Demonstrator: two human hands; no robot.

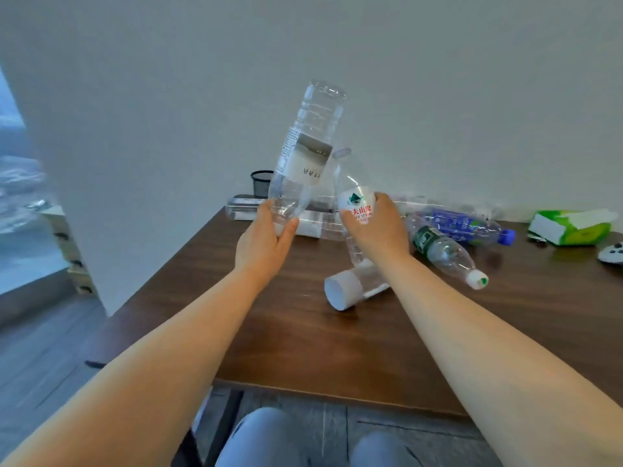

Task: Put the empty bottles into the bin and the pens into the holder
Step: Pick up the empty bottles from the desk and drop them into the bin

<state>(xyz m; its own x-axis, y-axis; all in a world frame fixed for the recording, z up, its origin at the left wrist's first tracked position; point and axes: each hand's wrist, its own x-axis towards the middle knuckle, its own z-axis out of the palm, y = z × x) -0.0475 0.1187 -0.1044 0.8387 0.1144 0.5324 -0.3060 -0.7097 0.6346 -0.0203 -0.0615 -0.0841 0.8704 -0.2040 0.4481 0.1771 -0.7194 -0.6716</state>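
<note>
My left hand (266,237) grips the neck end of a large clear empty bottle (310,136), held upside down with its base tilted up to the right. My right hand (377,224) is closed around a smaller clear bottle with a white, red and green label (355,203), its base up. On the wooden table (303,348) lie more empty bottles: one with a big white cap (350,288), a green-labelled one (445,254) and a blue-labelled one (465,225). A black mesh pen holder (261,182) stands at the back by the wall. I see no bin and no pens.
More clear bottles and a flat pale box (241,208) lie behind my hands near the wall. A green and white tissue pack (569,227) and a white game controller (612,254) sit at the right. The table's left edge drops to grey floor.
</note>
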